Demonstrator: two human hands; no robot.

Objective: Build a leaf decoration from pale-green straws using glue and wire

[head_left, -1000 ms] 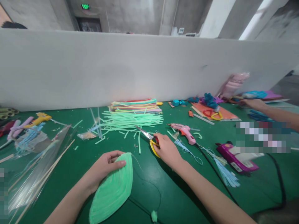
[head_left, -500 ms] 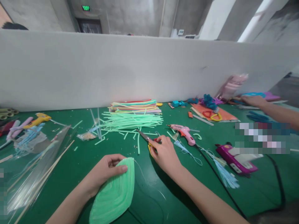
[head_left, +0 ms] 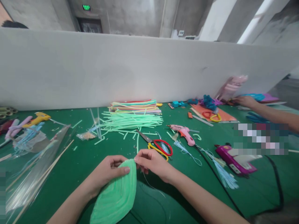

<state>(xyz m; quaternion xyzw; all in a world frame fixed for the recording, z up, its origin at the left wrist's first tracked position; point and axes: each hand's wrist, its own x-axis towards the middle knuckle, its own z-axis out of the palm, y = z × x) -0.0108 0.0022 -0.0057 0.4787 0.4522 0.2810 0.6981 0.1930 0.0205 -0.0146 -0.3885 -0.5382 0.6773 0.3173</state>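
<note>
My left hand grips the upper edge of a light green leaf-shaped piece made of ribbed strips, held over the green table. My right hand pinches at the tip of that piece, thumb and forefinger pressed together; a thin thread trails down from there. Scissors with red and yellow handles lie on the table just beyond my right hand, untouched.
A pile of green strips and a stack of coloured strips lie ahead. A pink glue gun, a purple glue gun with black cable, blue tassels, and clear plastic wrap surround me. Another person's arm works at the right.
My right hand let go of the scissors, left them on the table and came back to the tip of the green piece. My left hand kept its hold.
</note>
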